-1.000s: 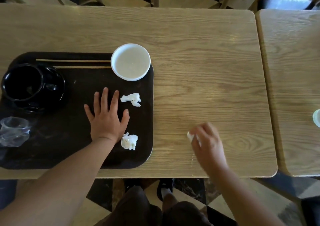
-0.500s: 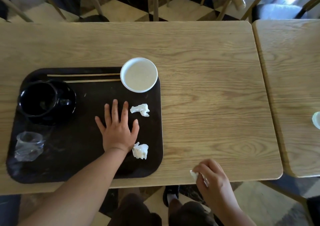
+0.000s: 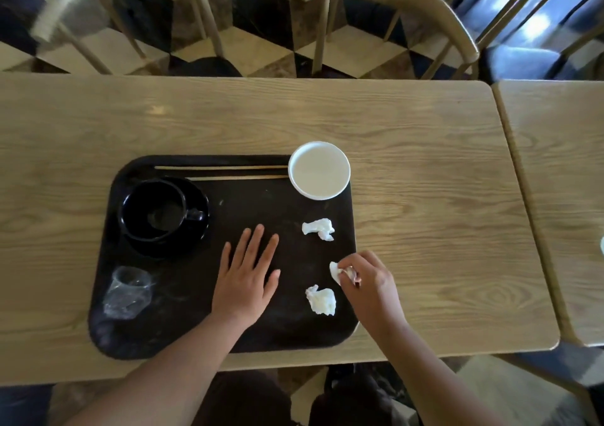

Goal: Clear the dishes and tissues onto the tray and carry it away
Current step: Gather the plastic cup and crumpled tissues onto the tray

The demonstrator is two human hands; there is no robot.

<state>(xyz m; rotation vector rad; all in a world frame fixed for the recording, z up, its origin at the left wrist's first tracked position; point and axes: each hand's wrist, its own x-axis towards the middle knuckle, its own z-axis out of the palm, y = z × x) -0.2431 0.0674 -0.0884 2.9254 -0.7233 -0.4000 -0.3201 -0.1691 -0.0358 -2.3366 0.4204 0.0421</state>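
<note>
Two crumpled tissues (image 3: 319, 229) (image 3: 322, 300) lie on the dark matte tray (image 3: 228, 327) on the wood-grain worktop (image 3: 425, 180). The left hand (image 3: 245, 278) stays flat, fingers spread, holding nothing. The right hand (image 3: 367, 282) has moved from the worktop's edge to the tray's rim, fingers pinching a third tissue wad (image 3: 335, 271).

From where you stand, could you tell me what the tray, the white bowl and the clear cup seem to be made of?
Tray: probably hard plastic, dark and matte, scuffed with pale smears. White bowl: looks like glazed ceramic or melamine, smooth with a soft sheen. Clear cup: thin disposable plastic, see-through and crumpled.
</note>
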